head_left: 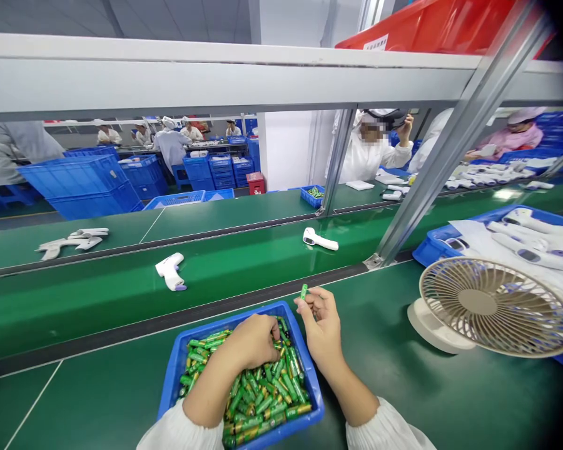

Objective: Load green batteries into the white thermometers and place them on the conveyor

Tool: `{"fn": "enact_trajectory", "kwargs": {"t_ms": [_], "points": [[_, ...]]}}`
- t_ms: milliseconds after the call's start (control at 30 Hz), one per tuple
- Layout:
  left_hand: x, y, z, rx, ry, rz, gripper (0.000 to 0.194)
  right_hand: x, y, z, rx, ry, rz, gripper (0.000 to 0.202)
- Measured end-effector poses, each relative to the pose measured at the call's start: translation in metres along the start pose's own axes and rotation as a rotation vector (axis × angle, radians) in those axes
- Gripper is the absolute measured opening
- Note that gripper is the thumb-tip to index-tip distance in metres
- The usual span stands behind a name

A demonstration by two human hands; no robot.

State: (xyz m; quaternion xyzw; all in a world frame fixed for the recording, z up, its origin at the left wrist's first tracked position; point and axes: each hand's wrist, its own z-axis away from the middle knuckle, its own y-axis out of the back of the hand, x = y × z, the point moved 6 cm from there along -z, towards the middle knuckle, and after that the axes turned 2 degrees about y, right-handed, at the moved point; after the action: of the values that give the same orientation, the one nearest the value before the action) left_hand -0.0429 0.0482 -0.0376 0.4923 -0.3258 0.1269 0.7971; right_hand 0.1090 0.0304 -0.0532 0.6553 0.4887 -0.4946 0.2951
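Observation:
A blue plastic bin (313,369) full of green and gold batteries (263,394) stands on the green bench in front of me. My left hand (257,340) reaches down into it, fingers curled among the batteries; what is between the fingertips is hidden. Just past the bin's right rim, my right hand (323,322) is raised, pinching one green battery (304,291) upright between thumb and fingers.
White infrared thermometers (171,272) lie on the green conveyor belt (244,256) beyond the bin. To the right stand a beige fan (478,303) and a blue crate (434,247) of thermometers. A metal post (431,169) rises to a white shelf (216,81). A person (370,150) sits opposite.

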Motion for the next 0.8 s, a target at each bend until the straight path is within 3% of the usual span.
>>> {"fn": "enact_trajectory", "kwargs": {"t_ms": [167,267,400,533,667,800], "points": [[0.004,-0.002,0.002,-0.125,-0.03,-0.004,0.026,0.002,-0.003,-0.001,-0.078,-0.045,-0.022,0.024],[0.011,0.004,0.001,-0.134,-0.09,0.259,0.018,0.004,-0.003,-0.002,-0.072,-0.099,-0.064,0.033],[0.014,0.026,-0.008,0.069,-0.114,0.769,0.024,0.0,0.001,-0.005,-0.012,-0.053,0.028,0.027],[0.003,0.033,-0.016,0.219,-0.024,1.069,0.039,-0.01,-0.003,-0.004,-0.078,0.087,0.068,0.019],[-0.006,0.029,-0.021,0.255,0.036,1.229,0.044,-0.016,-0.01,0.001,-0.189,0.128,0.052,0.02],[-0.005,0.03,-0.021,0.26,-0.003,1.167,0.042,-0.025,-0.013,0.004,-0.21,0.185,0.084,0.019]]}}
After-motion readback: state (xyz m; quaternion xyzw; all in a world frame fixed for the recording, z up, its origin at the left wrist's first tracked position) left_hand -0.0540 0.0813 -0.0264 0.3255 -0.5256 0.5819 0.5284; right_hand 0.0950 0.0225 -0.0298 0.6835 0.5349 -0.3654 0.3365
